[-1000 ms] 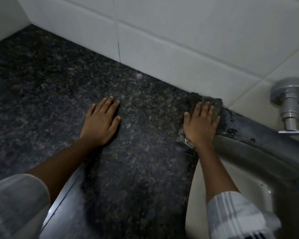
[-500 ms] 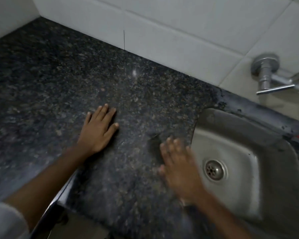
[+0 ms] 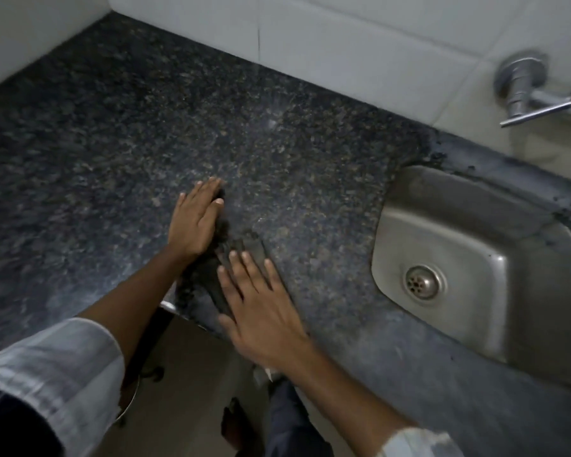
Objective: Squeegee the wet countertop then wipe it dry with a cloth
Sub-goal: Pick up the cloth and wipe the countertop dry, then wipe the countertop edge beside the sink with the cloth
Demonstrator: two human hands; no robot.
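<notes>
the cloth (image 3: 241, 258) lies on the countertop (image 3: 112, 153) near its front edge, under the right hand (image 3: 261, 305), fingers flat and slightly spread. left hand (image 3: 195, 222) rests flat just beside it, fingers together. 1 unwiped direction: rightward, toward the sink (image 3: 475, 258).

dark speckled stone counter (image 3: 119, 133), running into a corner of white tiled wall (image 3: 360, 44) at the back and left. steel sink (image 3: 495, 258) set into its right side, round drain (image 3: 422, 282) in the basin floor. near the front edge, a dark cloth (image 3: 225, 255) lies crumpled on the stone. left hand (image 3: 195, 222) flat on the counter just left of the cloth, touching it; right hand (image 3: 261, 308) spread flat over the cloth's near end.
</notes>
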